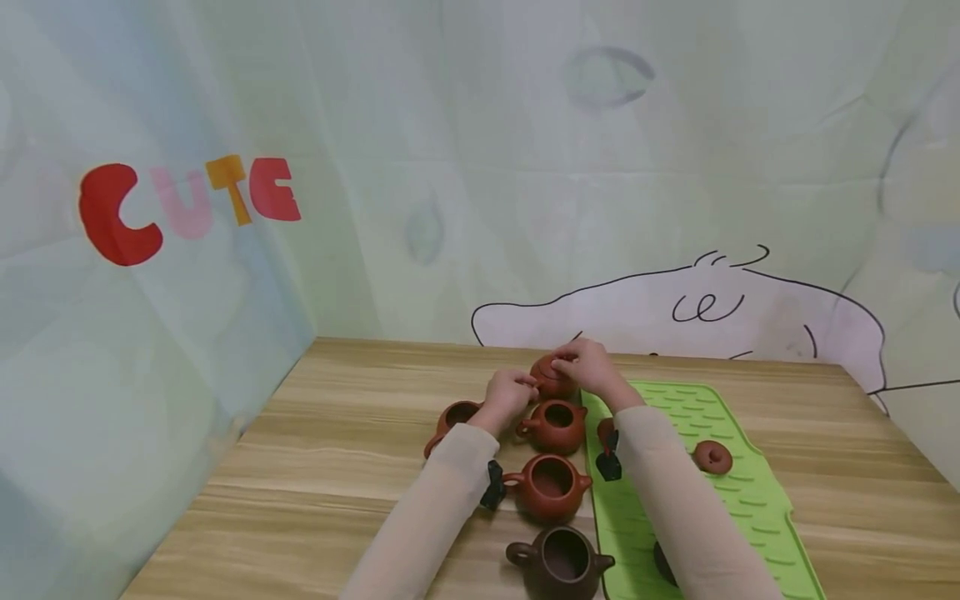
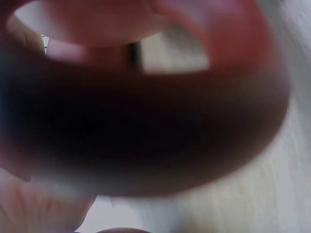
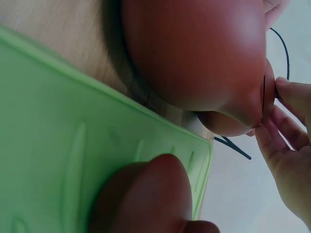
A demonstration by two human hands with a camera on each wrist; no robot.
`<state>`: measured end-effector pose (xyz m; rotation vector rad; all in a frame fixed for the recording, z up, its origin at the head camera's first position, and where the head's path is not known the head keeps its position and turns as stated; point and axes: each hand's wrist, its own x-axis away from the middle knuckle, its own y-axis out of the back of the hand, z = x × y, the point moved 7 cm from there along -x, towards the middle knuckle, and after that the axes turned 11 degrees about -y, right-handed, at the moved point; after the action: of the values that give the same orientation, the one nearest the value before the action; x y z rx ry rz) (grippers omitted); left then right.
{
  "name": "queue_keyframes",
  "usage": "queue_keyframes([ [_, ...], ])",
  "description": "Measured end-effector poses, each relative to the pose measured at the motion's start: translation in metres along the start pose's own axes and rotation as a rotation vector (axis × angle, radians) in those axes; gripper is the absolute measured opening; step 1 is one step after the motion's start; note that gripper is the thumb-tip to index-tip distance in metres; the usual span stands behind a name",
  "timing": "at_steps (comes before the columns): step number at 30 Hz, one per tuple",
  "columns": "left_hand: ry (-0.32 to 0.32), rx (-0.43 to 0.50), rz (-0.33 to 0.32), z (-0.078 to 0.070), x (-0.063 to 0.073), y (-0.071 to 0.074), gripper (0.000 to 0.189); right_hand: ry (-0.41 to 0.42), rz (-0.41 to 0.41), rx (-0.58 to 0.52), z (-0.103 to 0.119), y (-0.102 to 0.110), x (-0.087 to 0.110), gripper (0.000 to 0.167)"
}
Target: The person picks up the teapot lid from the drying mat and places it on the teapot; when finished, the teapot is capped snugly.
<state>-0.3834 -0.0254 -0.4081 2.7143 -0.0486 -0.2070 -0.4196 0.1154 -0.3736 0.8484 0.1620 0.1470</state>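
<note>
The far reddish-brown teapot (image 1: 551, 385) stands at the back of a row of teapots. My left hand (image 1: 508, 393) pinches it at its left side, by the handle. From above, my right hand (image 1: 588, 367) pinches the knob of its lid (image 3: 268, 94), which sits over the teapot's mouth with a thin dark seam showing. Directly in front is a lidless red teapot (image 1: 557, 427). Another open teapot (image 1: 459, 413) stands partly behind my left wrist. The left wrist view is blurred, filled by a large reddish-brown rounded form close to the camera.
Nearer in the row are an open red teapot (image 1: 552, 490) and a dark brown one (image 1: 564, 562). A green mat (image 1: 622, 517) lies to their right, bearing a red lid (image 1: 712, 457), another reddish lid (image 1: 606, 430) and a dark piece (image 1: 663, 563) half hidden by my sleeve.
</note>
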Motion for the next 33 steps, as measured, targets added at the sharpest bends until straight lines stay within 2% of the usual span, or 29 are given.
queue_keyframes([
  [5, 0.018, 0.01, 0.038, -0.003, 0.002, 0.001, 0.018, -0.013, 0.022, -0.01, 0.002, 0.008, 0.005, 0.035],
  [8, 0.041, 0.007, 0.059, -0.008, 0.003, 0.005, 0.024, -0.018, 0.011, -0.028, 0.003, 0.021, 0.01, 0.039],
  [11, 0.028, -0.024, 0.079, -0.018, 0.004, 0.012, 0.031, -0.011, 0.0, -0.042, 0.003, 0.036, 0.016, 0.041],
  [16, -0.039, -0.02, 0.099, -0.036, 0.008, 0.028, 0.032, 0.021, -0.013, -0.064, 0.003, 0.058, 0.03, 0.042],
  [22, -0.11, -0.005, 0.097, -0.046, 0.021, 0.055, 0.032, 0.102, -0.03, -0.021, 0.005, 0.076, 0.05, 0.039],
  [27, -0.142, -0.025, 0.075, -0.046, 0.037, 0.078, 0.035, 0.136, -0.042, -0.008, 0.005, 0.09, 0.066, 0.036],
  [33, -0.124, 0.003, 0.02, -0.033, 0.054, 0.102, 0.038, 0.139, -0.01, 0.003, -0.002, 0.091, 0.083, 0.035],
])
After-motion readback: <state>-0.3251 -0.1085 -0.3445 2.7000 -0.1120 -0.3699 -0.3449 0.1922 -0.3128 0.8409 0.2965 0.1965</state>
